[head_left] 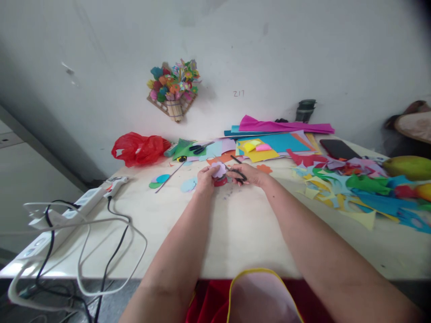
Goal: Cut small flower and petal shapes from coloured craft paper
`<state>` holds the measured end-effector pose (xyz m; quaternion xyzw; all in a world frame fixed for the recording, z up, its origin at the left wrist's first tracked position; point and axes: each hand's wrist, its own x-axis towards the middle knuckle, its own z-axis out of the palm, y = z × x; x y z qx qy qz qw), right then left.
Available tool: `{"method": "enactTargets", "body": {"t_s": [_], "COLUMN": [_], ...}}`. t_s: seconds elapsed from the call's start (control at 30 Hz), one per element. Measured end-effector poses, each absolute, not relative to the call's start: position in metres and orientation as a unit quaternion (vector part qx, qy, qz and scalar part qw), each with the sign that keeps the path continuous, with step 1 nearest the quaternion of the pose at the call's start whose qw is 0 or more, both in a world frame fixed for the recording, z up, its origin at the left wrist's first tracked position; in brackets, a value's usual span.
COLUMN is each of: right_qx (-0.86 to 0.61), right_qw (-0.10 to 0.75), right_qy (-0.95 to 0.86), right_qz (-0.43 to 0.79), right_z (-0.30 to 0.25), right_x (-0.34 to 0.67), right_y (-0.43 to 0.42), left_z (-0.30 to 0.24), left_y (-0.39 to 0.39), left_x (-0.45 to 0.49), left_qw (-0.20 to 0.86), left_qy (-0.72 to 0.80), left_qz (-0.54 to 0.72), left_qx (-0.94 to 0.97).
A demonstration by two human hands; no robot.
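Note:
My left hand (204, 177) pinches a small lilac paper flower (218, 169) with a scalloped edge, held just above the table. Beside it, my right hand (248, 174) is closed round the black handles of a pair of scissors (239, 176). The blades point toward the flower, and whether they touch it I cannot tell. Something red (220, 182) shows on the table under the flower. Light blue paper flowers (189, 184) lie left of my left hand, and an orange paper flower (264, 168) lies beyond my right wrist.
Paper scraps (336, 188) spread over the right side, near a black phone (339, 149). Coloured sheets (286, 143) are stacked at the back. A red plastic bag (139, 148) and second scissors (201, 147) lie back left. A power strip (67, 224) with loose cables borders the left edge.

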<state>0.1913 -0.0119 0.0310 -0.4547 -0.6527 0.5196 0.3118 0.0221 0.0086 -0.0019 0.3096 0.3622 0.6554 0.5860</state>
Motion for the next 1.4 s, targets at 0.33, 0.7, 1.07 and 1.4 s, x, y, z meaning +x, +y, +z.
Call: {"method": "enactTargets", "body": {"t_s": [0.33, 0.7, 1.07, 1.4], "right_qx": [-0.459, -0.470, -0.464, -0.444], "right_qw": [0.316, 0.317, 0.321, 0.332], "right_qy": [-0.639, -0.629, -0.629, -0.640], "right_qz": [0.530, 0.532, 0.536, 0.533], "right_z": [0.030, 0.040, 0.037, 0.025], "right_x": [0.190, 0.184, 0.184, 0.182], "right_y": [-0.011, -0.019, -0.017, -0.005], "left_z": [-0.006, -0.007, -0.006, -0.010], "left_y": [0.010, 0.011, 0.010, 0.012], "left_x": [0.024, 0.029, 0.030, 0.030], "left_qw": [0.592, 0.585, 0.574, 0.571], "left_qy": [0.346, 0.353, 0.377, 0.354], "left_qz": [0.661, 0.676, 0.673, 0.690], "left_qx": [0.303, 0.275, 0.277, 0.269]}}
